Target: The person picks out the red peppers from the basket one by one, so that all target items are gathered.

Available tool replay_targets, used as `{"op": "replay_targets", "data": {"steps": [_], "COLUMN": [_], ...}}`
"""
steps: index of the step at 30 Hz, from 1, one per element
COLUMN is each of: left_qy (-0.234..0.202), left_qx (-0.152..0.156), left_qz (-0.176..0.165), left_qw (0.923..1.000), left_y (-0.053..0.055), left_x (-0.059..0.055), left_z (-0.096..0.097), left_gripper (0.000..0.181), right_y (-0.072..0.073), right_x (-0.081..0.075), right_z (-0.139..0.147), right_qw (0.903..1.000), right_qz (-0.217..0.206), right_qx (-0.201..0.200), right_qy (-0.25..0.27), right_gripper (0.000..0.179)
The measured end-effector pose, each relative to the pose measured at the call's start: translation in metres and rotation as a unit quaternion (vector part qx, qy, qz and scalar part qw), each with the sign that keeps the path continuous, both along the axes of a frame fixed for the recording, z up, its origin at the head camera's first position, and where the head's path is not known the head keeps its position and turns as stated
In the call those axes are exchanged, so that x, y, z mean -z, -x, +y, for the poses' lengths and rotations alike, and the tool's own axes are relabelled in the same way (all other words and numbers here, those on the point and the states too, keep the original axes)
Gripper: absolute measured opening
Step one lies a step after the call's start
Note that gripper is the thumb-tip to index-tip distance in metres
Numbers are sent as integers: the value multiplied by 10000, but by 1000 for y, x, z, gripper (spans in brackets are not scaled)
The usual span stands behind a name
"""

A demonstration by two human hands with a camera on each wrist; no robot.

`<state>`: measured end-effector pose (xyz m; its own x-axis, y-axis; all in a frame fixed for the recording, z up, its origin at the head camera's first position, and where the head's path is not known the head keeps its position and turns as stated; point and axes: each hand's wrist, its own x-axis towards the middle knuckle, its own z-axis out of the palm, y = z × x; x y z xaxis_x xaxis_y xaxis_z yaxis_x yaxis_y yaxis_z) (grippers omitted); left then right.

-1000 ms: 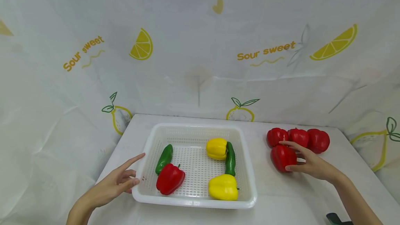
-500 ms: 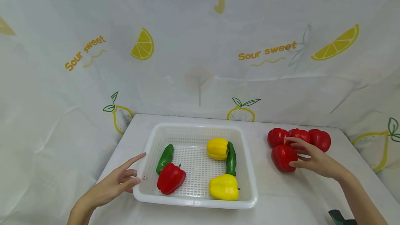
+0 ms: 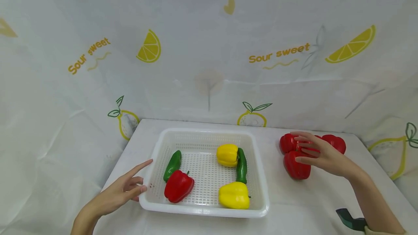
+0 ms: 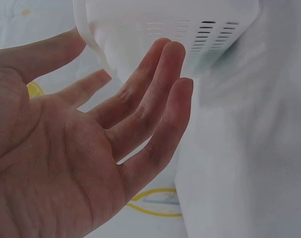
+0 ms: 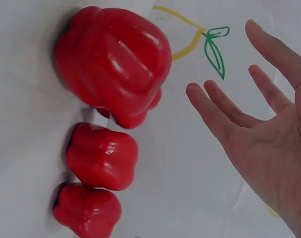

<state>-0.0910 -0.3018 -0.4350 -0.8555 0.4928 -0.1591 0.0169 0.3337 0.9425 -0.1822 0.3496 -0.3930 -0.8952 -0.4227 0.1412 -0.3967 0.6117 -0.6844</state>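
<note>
My left hand (image 3: pixel 114 193) rests its thumb and index fingertip at the left rim of a white plastic basket (image 3: pixel 202 211); the other fingers bend loosely beside its slotted wall in the left wrist view. My right hand (image 3: pixel 326 157) hovers above several red bell peppers on the table's right side, fingers spread, holding nothing. Below its thumb lies the front red bell pepper (image 3: pixel 296 168). Behind that one, the others stand in a row, partly hidden by the fingers. In the right wrist view, a gap separates the fingers from the nearest red bell pepper (image 5: pixel 121 59).
Inside the basket lie a red bell pepper (image 3: pixel 179 187), two yellow bell peppers (image 3: pixel 233 195), a short green pepper (image 3: pixel 172 166) and a long green pepper (image 3: pixel 241 166). A dark strap end (image 3: pixel 349 220) hangs by the right wrist. A lemon-printed cloth (image 3: pixel 196 46) rises behind the table.
The right hand has let go of the front red bell pepper and lifted away, up and back over the row. The left hand and basket have not visibly moved.
</note>
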Motion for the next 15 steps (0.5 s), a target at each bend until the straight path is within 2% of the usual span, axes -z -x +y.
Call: {"op": "replay_targets", "data": {"steps": [3, 10, 15], "left_qy": [-1, -31, -17], "left_qx": [13, 35, 41], "left_qz": [11, 56, 48], "left_qw": [10000, 10000, 10000], "left_y": [0, -1, -1], "left_x": [0, 0, 0], "left_z": [0, -1, 0], "left_gripper": [79, 78, 78], "right_y": [-1, 1, 3], "right_x": [-8, -23, -34], "right_z": [-15, -51, -75], "right_qw": [9999, 9995, 9982], "right_qz": [-35, 124, 155], "right_qx": [-109, -186, -536], "right_qy": [61, -221, -223], "right_gripper": [82, 81, 72]}}
